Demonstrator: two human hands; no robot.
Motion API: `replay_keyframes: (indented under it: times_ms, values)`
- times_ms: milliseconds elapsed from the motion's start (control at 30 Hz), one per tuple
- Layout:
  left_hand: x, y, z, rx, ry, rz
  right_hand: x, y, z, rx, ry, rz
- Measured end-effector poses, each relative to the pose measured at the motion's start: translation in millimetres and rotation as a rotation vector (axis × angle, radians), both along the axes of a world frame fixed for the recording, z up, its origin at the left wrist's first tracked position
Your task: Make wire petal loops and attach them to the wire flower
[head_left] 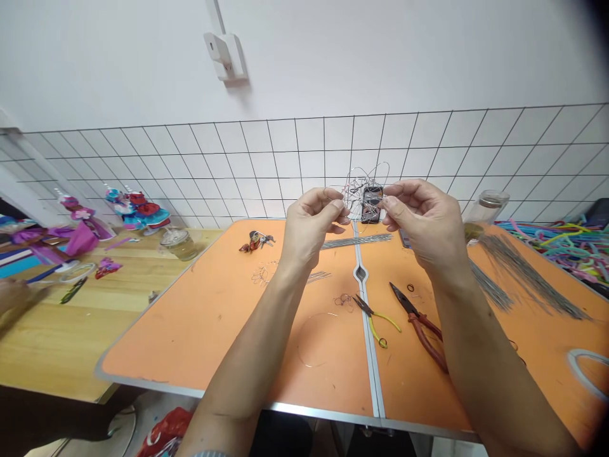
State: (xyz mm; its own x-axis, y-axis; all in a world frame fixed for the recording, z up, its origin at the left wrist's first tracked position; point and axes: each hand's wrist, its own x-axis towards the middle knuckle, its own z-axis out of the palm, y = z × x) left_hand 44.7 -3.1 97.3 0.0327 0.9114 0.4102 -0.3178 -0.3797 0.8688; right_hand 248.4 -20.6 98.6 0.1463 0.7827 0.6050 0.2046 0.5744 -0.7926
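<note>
A tangle of thin looped wire (356,193) is held up above the back of the orange table, between my two hands. My left hand (316,219) pinches its left side with thumb and fingers. On the right side, my right hand (419,212) pinches it in the same way. Behind the wire a dark phone (372,206) stands near the wall. Below my hands lie yellow-handled pliers (375,317), larger red-handled pliers (421,327) and a thin wire ring (309,339).
Straight wire bundles (523,273) lie at right, beside coloured pipe cleaners (561,244) and a glass jar (488,212). A wooden table (133,279) at left bears small dolls (137,209) and a glass cup (178,244). A person's blurred hand (14,295) shows at far left.
</note>
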Motion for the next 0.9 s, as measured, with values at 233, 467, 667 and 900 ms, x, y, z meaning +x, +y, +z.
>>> replay_keyframes:
  times_ms: [233,467,667,900]
  values:
    - [0.1,-4.0,1.9,0.011,0.031,0.029,0.4,0.3,-0.2,0.023,0.004,-0.001]
    - [0.3,-2.4,1.0,0.008,0.024,0.017,0.7,0.7,-0.2,0.024,0.01,-0.014]
    - [-0.8,1.4,-0.7,0.006,0.014,0.007,0.6,-1.1,1.5,0.008,0.027,-0.001]
    - [-3.4,4.6,-1.2,-0.013,-0.012,-0.018,-1.4,-3.3,4.9,0.002,0.045,0.01]
